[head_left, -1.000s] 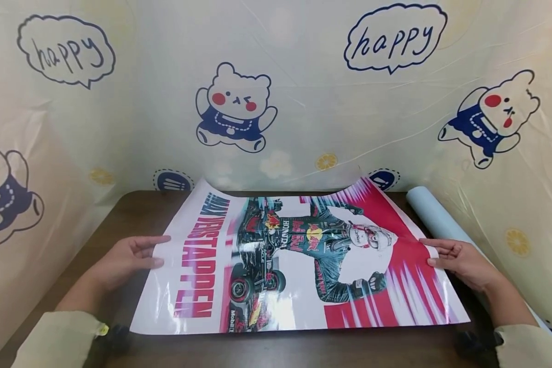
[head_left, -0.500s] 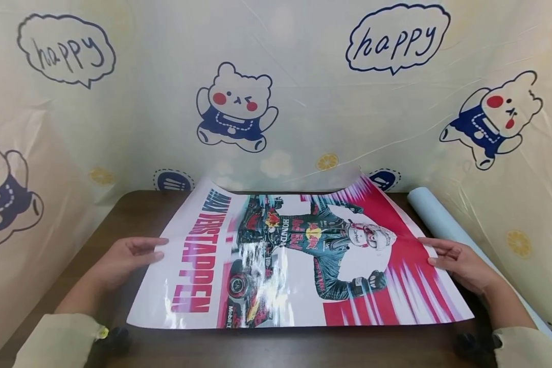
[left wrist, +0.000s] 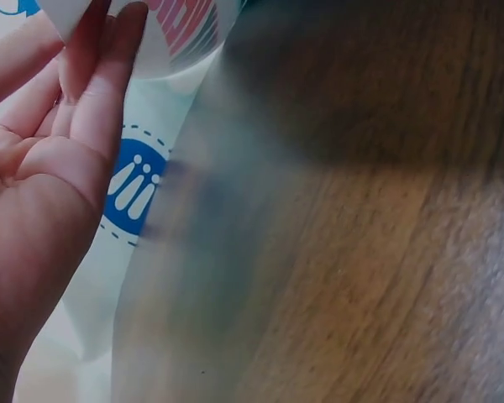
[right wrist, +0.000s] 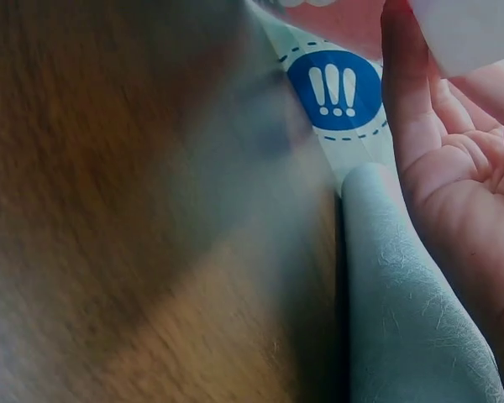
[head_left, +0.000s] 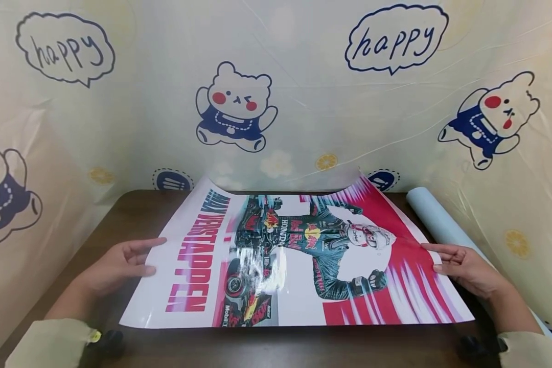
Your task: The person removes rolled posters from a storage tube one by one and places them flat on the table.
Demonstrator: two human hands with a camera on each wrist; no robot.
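Observation:
A large glossy poster (head_left: 299, 260), printed with a racing car, a driver and the red lettering "MAX VERSTAPPEN", spreads sideways between both hands. My left hand (head_left: 115, 263) pinches its left edge between thumb and fingers; in the left wrist view the fingers (left wrist: 101, 92) hold the sheet's edge at the top. My right hand (head_left: 471, 268) pinches the opposite edge, and the right wrist view has a white corner of the poster (right wrist: 475, 34) between thumb and fingers. Both far corners of the sheet curl upward, and its near edge hangs over the table.
Under the poster is a dark brown wooden table (head_left: 299, 350). A pale blue roll (head_left: 441, 217) lies along the table's right side, beneath my right forearm. Patterned cloth (head_left: 313, 117) with bears and "happy" bubbles hangs behind and at both sides.
My left hand has shifted slightly left and down, and the poster's near left corner has moved outward with it. The near edge has risen a little in view. The right hand keeps its grip.

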